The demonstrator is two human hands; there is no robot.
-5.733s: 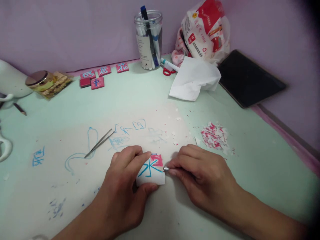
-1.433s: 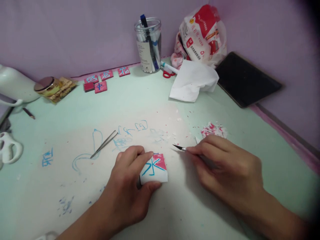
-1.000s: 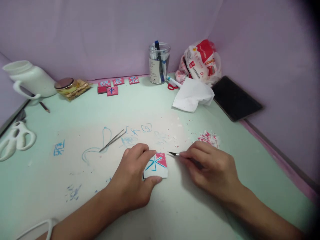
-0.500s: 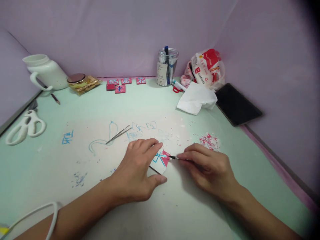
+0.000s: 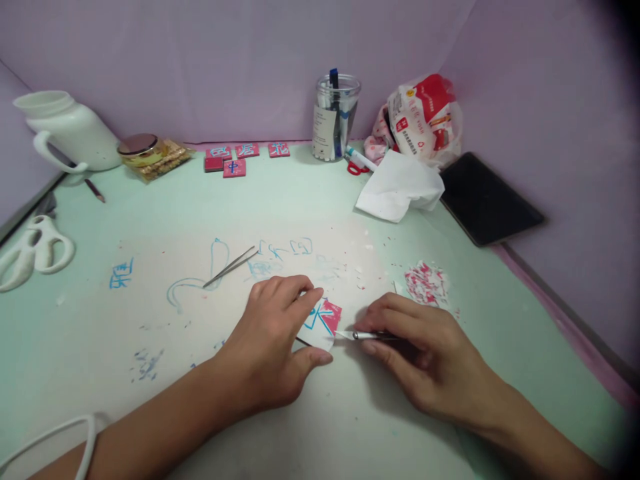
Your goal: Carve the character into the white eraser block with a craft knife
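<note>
My left hand (image 5: 277,337) is closed around the edges of a small square carving block (image 5: 332,315) on the table. The block's top is white with blue character strokes, and one corner area is cut away to pink-red. It sits turned, one corner toward the right, and my fingers cover its left part. Between the thumb and fingers of my right hand (image 5: 425,353) lies a craft knife (image 5: 367,336). Its blade tip is at the block's right edge; whether it touches cannot be made out. Pink and white shavings (image 5: 427,283) are piled beyond my right hand.
Tweezers (image 5: 230,267) lie left of the block. Finished-looking pink tiles (image 5: 235,168), a jar of pens (image 5: 336,120), a tissue (image 5: 397,190) and a plastic package (image 5: 425,120) stand behind. A black tablet (image 5: 493,200) lies right; white scissors (image 5: 37,253) and a white pitcher (image 5: 70,133) are left.
The block has been turned in my left hand from square-on to cornerwise. My right hand drew the knife back, then returned it to the block's right edge. The pink area has grown.
</note>
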